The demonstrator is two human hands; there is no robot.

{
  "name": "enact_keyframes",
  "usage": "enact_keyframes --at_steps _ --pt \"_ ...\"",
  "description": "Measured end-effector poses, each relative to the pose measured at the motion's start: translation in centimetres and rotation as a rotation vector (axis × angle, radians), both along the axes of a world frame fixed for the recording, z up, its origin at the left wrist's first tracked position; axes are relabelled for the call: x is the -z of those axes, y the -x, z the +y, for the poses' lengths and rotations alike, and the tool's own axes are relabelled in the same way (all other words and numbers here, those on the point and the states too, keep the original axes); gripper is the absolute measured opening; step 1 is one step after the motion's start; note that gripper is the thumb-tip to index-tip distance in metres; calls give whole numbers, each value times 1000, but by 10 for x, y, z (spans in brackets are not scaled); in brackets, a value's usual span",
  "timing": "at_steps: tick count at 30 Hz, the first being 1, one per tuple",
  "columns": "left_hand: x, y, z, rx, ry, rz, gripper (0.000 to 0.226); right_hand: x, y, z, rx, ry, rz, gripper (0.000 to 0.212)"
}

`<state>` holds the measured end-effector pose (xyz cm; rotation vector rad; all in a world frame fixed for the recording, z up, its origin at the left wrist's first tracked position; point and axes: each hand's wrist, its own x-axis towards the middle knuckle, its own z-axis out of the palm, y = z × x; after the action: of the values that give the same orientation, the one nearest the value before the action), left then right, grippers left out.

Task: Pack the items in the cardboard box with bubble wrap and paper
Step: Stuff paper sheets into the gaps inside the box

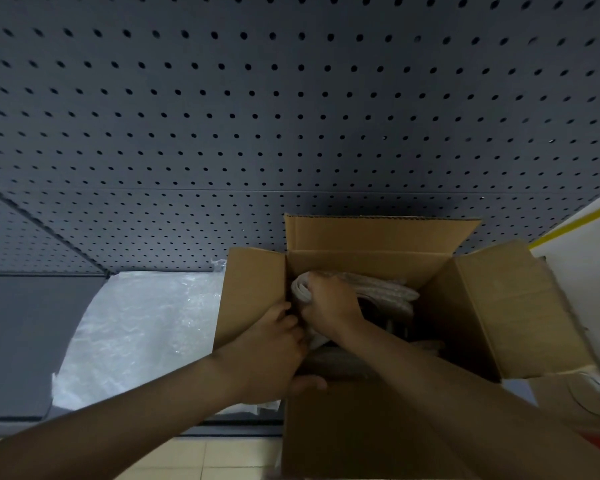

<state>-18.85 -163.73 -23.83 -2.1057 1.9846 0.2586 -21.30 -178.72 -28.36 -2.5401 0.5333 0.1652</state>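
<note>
Beside the box, on the grey shelf, a sheet of bubble wrap (pixel 132 327) lies spread. His left hand (pixel 274 344) curls over the cardboard box (pixel 361 427) wall at the left flap; his right hand (pixel 329 303) grips a wrapped bundle (pixel 378 289) inside. Best to press it snugly into the corner, steadying that wall.

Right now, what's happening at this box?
A person is packing an open cardboard box on a dark shelf. The right hand grips a bubble-wrapped bundle inside the box, against its left wall. The left hand holds that wall's top edge. More bubble wrap lies on the shelf to the left.
</note>
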Motion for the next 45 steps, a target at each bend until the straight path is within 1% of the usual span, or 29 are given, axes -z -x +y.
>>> enact_keyframes --at_steps 1,3,5,9,12,14,16,17,19,20,22,23,25,26,28,31,33,35,38,41,42,45 --pt "1 1 0 6 8 -6 77 -1 -2 -1 16 -7 9 17" --pt "3 3 -2 2 25 -13 78 -2 -6 -3 44 -1 22 21" --pt "8 5 -3 -18 26 16 80 -2 -10 -3 45 26 28 26" --pt "14 5 -1 -36 -15 73 81 5 -10 6 -41 99 21 30" --pt "16 4 -1 -29 -14 123 79 9 -3 15 -136 168 -2 25" --pt "18 3 -1 -31 -4 146 78 13 -4 19 -150 178 -7 19" --pt "19 2 -1 -28 24 155 79 14 -9 18 -84 109 16 10" --pt "20 1 0 -20 48 158 82 13 -11 16 -47 52 45 12" --pt "21 1 -1 7 106 152 88 6 -16 7 -23 -70 106 19" --pt "19 0 -2 10 118 146 87 0 -17 1 -35 -136 144 25" --pt "16 -3 -3 -2 122 157 77 -15 -16 -10 -64 -309 231 44" --pt "13 -4 -4 6 148 140 74 -20 -15 -14 -73 -378 278 48" --pt "8 -8 -7 34 200 48 70 -19 -13 -17 -71 -431 346 46" --pt "6 -9 -7 22 205 29 68 -12 -13 -17 -58 -424 353 42" --pt "5 -14 -5 -23 221 51 65 -5 -13 -15 -38 -379 318 34" --pt "5 -21 -1 -63 209 79 63 3 -12 -9 11 -395 218 36" --pt "7 -23 4 -73 185 80 66 12 -10 -4 38 -360 203 27" --pt "9 -23 8 -81 164 97 73 21 -11 2 95 -358 247 18" --pt "12 -23 11 -103 162 155 83 21 -12 2 82 -301 270 19" --pt "11 -27 9 -125 184 207 88 18 -13 -3 42 -175 243 33" --pt "10 -28 9 -131 187 225 89 18 -13 -3 24 -125 227 34" --pt "9 -31 7 -155 186 288 90 21 -12 4 -14 -61 156 25"
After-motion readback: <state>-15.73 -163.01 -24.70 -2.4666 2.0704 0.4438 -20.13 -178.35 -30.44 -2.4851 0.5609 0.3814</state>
